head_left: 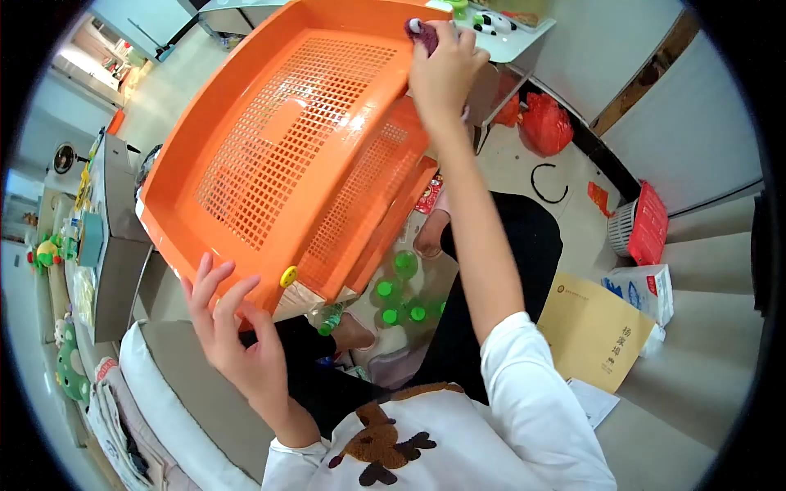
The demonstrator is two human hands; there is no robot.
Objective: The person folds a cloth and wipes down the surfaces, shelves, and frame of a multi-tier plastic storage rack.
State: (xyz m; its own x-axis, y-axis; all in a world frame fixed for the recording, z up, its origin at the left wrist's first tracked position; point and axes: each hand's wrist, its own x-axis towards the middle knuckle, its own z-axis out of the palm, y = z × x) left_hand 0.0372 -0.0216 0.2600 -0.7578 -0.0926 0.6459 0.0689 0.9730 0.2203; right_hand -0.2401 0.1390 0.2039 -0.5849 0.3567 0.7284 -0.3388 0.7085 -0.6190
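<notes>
The orange rack [282, 127] stands at centre, the right hand [446, 72] gripping a purple cloth [421, 35] at its far right rim, the left hand [237, 340] spread at the near corner, contact unclear, so uneven pressure could tip it.

Orange tiered rack [285, 121], lattice-bottomed, purple cloth [422, 36] bunched at its rim
</notes>
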